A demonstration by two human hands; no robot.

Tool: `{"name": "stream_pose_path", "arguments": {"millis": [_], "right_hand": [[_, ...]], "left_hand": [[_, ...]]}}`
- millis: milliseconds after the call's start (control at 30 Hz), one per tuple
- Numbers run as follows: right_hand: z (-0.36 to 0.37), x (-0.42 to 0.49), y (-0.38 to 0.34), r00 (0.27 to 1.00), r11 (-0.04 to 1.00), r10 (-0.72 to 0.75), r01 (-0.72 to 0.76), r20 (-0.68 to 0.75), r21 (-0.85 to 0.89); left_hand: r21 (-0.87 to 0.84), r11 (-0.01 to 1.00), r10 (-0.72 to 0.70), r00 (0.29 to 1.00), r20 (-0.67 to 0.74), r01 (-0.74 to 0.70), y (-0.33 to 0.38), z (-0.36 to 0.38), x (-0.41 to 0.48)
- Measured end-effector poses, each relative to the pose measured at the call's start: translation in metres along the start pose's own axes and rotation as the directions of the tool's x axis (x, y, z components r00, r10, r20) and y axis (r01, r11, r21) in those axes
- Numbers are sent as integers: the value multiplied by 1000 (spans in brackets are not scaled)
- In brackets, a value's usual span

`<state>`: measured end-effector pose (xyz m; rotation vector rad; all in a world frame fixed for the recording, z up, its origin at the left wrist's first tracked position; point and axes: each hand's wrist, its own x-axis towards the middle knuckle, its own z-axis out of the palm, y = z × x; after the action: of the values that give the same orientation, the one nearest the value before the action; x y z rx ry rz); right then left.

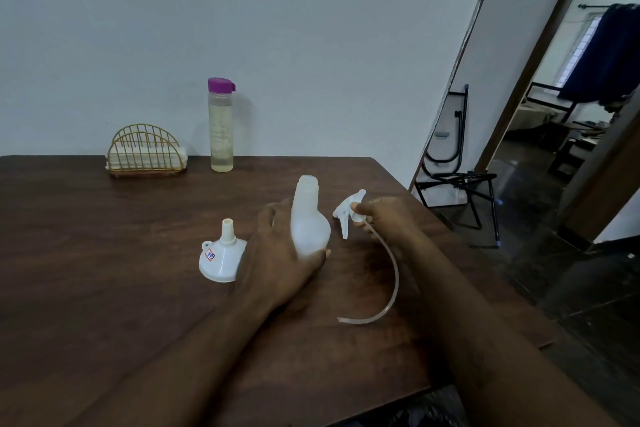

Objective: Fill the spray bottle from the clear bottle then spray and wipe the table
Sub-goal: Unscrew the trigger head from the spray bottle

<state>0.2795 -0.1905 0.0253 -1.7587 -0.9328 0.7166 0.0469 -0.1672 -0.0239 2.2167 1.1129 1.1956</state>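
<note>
A: From the head camera, the spray bottle point(309, 218) is seen standing on the table point(104, 236), its neck open, wrapped by the left hand point(277, 253). The trigger head point(348, 210) has been taken off and is pinched in the right hand point(388, 218), with its tube point(389, 274) curving down until its end rests on the wood

B: And the clear bottle point(221, 128)?

A: It is set well apart, at the back by the wall, its purple cap point(221, 84) closed, beside the wire rack point(145, 149) of folded cloths. Nothing has been poured yet, it is judged

B: What could be spoiled from here?

A: The funnel point(221, 258) lies mouth down just beside the left hand and could be knocked if that hand is shifted carelessly. Should pouring be tried without it, liquid could be spilled past the narrow neck. The light, empty bottle could be tipped once released. Drips could be flicked from the tube if the head is swung
</note>
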Motion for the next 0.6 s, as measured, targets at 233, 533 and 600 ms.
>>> {"name": "stream_pose_path", "arguments": {"millis": [233,533,600], "right_hand": [[5,-1,22,970,894,-181,94,-162,-438],[9,-8,27,936,866,-287,161,-206,-474],[7,-11,24,917,862,-325,187,-230,-471]], "left_hand": [[27,1000,11,1000,11,-11,-3,3,2],[5,999,37,999,-5,-37,0,0,1],[-8,999,41,999,-27,-42,1,0,0]]}}
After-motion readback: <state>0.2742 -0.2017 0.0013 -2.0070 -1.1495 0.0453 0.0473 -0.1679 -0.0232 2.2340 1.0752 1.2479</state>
